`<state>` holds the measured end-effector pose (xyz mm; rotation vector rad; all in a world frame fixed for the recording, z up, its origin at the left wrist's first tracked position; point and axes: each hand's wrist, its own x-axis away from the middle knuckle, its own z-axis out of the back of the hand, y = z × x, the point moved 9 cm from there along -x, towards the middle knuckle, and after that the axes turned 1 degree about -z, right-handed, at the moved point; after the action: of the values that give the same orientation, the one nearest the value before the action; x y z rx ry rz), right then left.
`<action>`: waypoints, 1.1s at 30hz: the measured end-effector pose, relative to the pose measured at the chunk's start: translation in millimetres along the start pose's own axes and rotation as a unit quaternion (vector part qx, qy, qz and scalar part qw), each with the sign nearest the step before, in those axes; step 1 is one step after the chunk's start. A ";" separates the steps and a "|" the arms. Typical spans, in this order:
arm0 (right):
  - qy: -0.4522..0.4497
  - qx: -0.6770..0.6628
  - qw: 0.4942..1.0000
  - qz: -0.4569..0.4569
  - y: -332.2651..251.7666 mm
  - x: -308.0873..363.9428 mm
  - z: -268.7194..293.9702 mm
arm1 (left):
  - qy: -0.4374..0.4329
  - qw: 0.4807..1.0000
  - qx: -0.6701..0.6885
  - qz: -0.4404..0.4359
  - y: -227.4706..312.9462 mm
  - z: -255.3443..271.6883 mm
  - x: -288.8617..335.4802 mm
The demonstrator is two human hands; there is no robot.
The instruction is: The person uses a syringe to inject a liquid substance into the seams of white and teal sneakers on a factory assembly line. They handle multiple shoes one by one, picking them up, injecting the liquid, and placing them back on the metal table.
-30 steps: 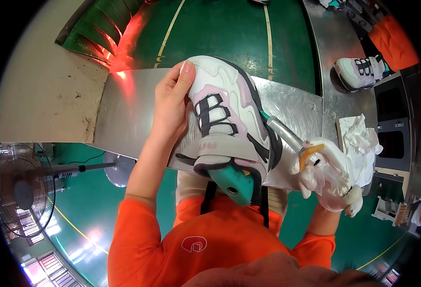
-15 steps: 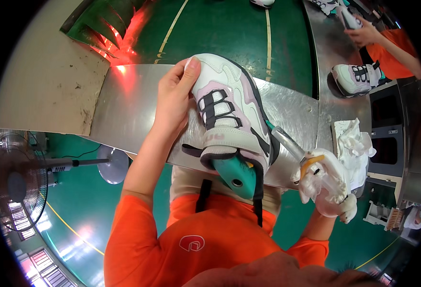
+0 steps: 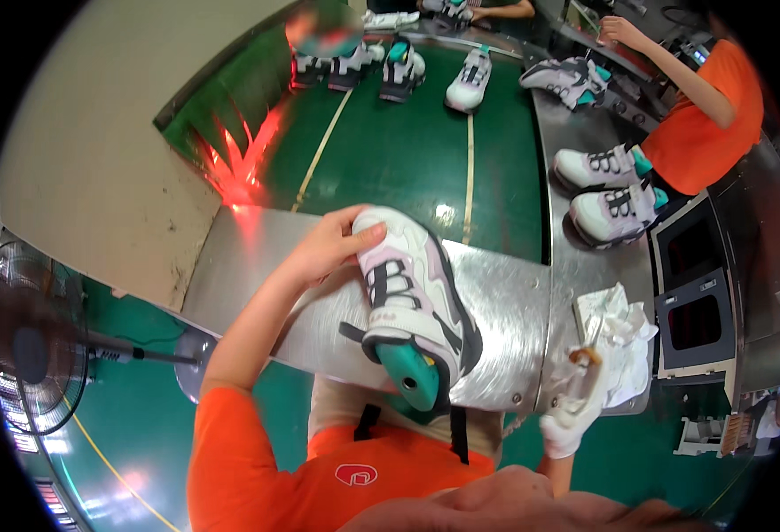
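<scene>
My bare left hand (image 3: pixel 337 246) grips the toe of a sneaker (image 3: pixel 412 284), thumb on top and fingers wrapped round its side. The sneaker is white and pale lilac with black straps and a dark sole, and a teal shoe last (image 3: pixel 407 377) fills its heel opening. It is tilted over the metal ledge, heel toward my body. At the right, my white-gloved right hand (image 3: pixel 574 412) is closed round a slim tool (image 3: pixel 582 368) with a brown band. The tool is blurred and its tip cannot be made out. Beside it lies a crumpled white cloth or paper (image 3: pixel 625 350).
Past the metal ledge (image 3: pixel 505 293) runs a green conveyor belt (image 3: pixel 407 160) carrying several sneakers. Two sneakers (image 3: pixel 611 213) stand on the right-hand metal counter, near a co-worker in an orange shirt (image 3: pixel 709 115). A fan (image 3: pixel 31 341) stands at left. Red light glows beneath a slit flap (image 3: pixel 239 160).
My right hand has drawn the tool away from the sneaker's side, over to the crumpled white material. My left hand still holds the sneaker. The view has tilted up, showing more belt.
</scene>
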<state>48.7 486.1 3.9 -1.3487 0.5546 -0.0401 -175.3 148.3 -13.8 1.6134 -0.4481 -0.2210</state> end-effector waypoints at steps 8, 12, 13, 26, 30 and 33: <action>0.115 0.298 0.946 -0.058 44.6 19.8 15.1 | 0.091 0.995 -0.025 -0.010 37.7 8.0 -124.3; 0.108 0.288 0.952 -0.001 20.8 7.6 13.2 | 0.192 0.968 0.160 -0.021 21.6 15.7 -227.8; 0.111 0.287 0.952 -0.001 21.8 8.7 13.5 | 0.220 0.950 0.221 -0.029 4.5 10.4 -258.2; 0.124 0.303 0.945 -0.017 17.6 7.0 11.1 | 0.163 0.984 -0.017 0.067 -37.9 -54.9 -337.3; 0.117 0.312 0.942 0.039 9.2 6.7 11.4 | 0.026 0.927 -0.328 -0.178 49.0 -185.0 -315.7; 0.100 0.266 0.959 -0.015 18.5 3.0 9.2 | -0.063 0.767 -0.588 -0.248 45.9 -280.3 -334.3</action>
<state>49.7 497.9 -13.4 -0.8300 0.6378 -0.3318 -370.8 539.7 17.8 0.4167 0.0841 -0.8334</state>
